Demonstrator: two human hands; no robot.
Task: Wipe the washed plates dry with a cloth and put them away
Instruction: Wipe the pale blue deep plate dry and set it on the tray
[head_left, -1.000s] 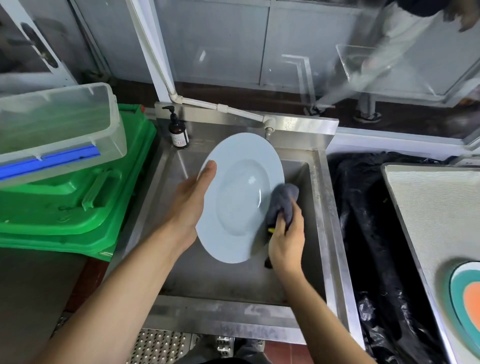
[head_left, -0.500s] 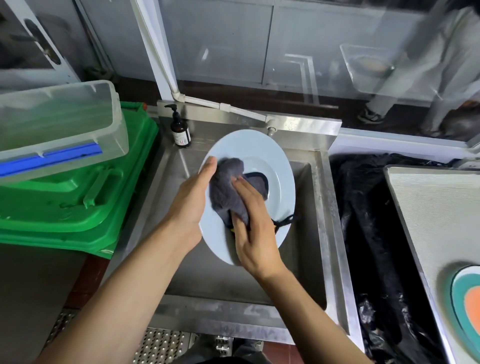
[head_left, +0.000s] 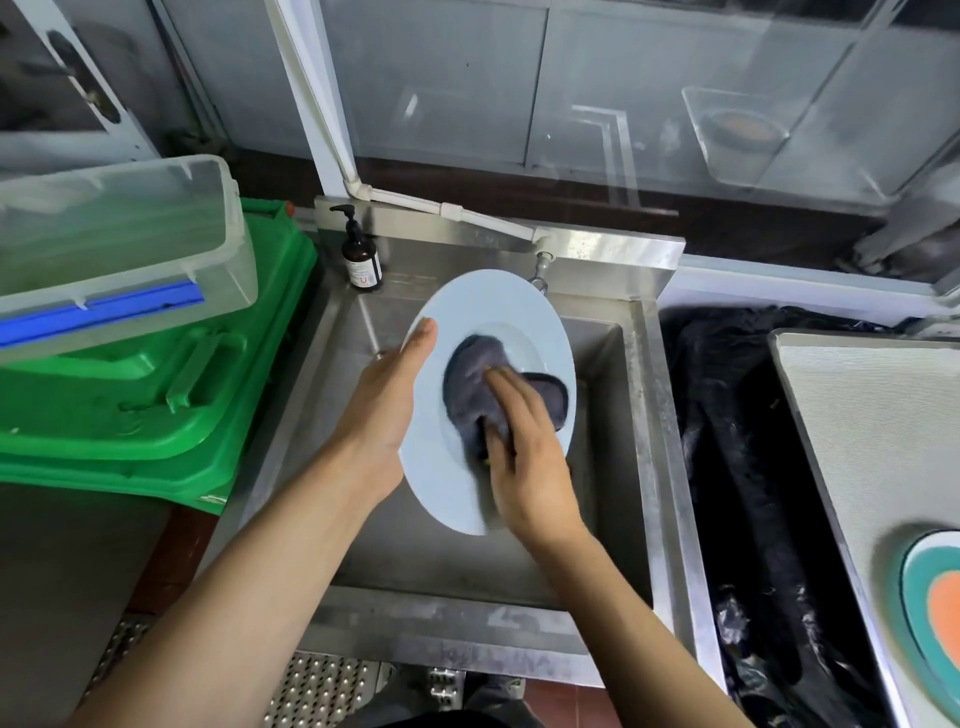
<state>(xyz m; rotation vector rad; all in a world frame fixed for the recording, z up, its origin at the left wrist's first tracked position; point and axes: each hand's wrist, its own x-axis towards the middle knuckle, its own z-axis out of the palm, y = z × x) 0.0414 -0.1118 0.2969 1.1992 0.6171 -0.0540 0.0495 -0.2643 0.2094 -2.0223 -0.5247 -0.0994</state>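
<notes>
The right hand (head_left: 524, 457) has slid its grey cloth (head_left: 475, 387) from the rim into the plate (head_left: 493, 317) well at frame centre, fingers flat on it (wiping underway); the left hand (head_left: 387, 410) still grips the tilted plate's edge above the sink (head_left: 631, 415)

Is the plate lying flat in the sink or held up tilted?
Tilted: the left hand holds the plate above the sink.

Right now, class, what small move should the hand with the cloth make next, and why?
Probably sweep the grey cloth outward onto the wide rim of the pale blue plate: the right hand presses it only in the centre well, while the left hand holds the edge.
</notes>
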